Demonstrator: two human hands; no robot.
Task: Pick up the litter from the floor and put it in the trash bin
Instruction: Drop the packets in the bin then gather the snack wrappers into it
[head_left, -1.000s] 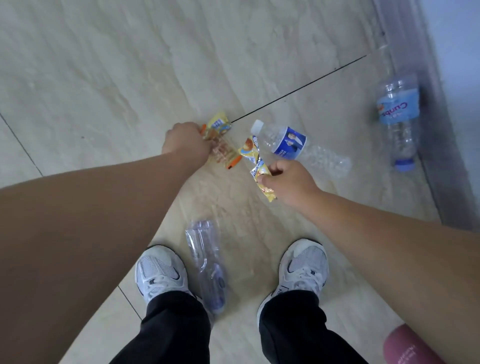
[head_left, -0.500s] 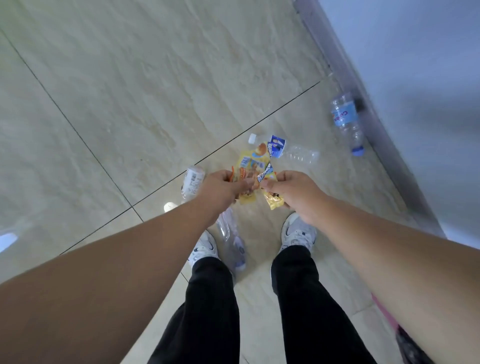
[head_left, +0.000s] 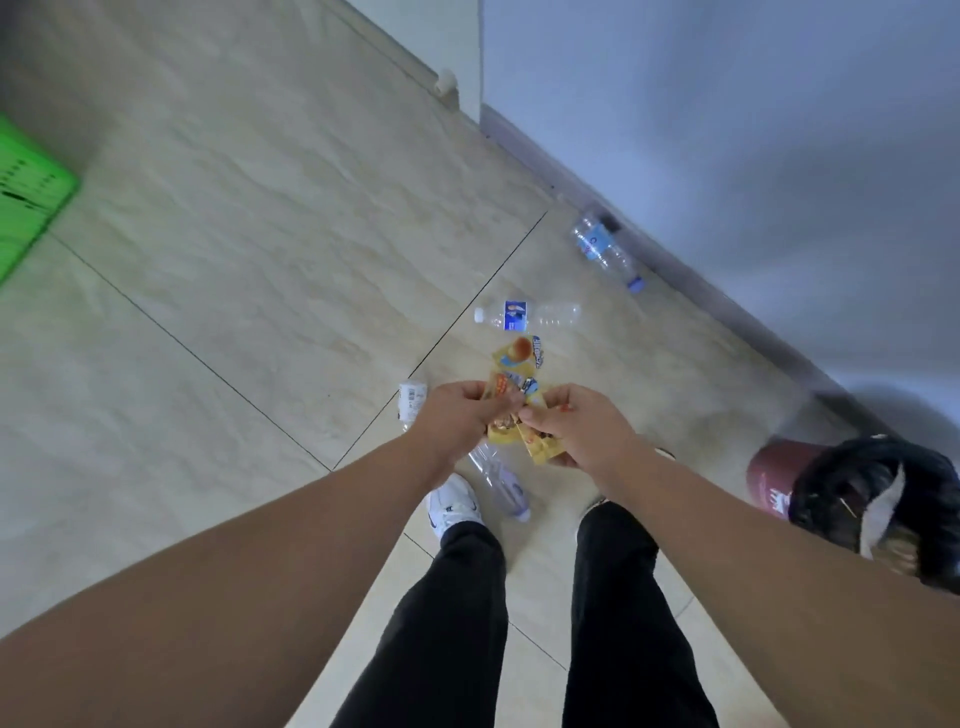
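My left hand (head_left: 460, 415) and my right hand (head_left: 576, 423) meet in front of me, both closed on a bunch of yellow and orange snack wrappers (head_left: 517, 384) held well above the floor. One empty clear bottle (head_left: 527, 314) with a blue label lies on the tiles beyond the hands. Another bottle (head_left: 605, 252) rests against the skirting at the wall. A third crushed bottle (head_left: 496, 480) lies by my left shoe, partly hidden under my left hand. The trash bin (head_left: 774, 475), dark red with a black bag liner (head_left: 883, 499), stands at my right.
A green crate (head_left: 26, 208) sits at the far left edge. The grey wall and its skirting (head_left: 701, 291) run diagonally on the right. My legs in black trousers and white shoes (head_left: 454, 506) stand on the beige tiled floor (head_left: 234, 260).
I have stood up from the crouch, lifting the wrappers off the floor. Both hands came together with the wrappers between them. The view swung so the bin and the green crate came into sight.
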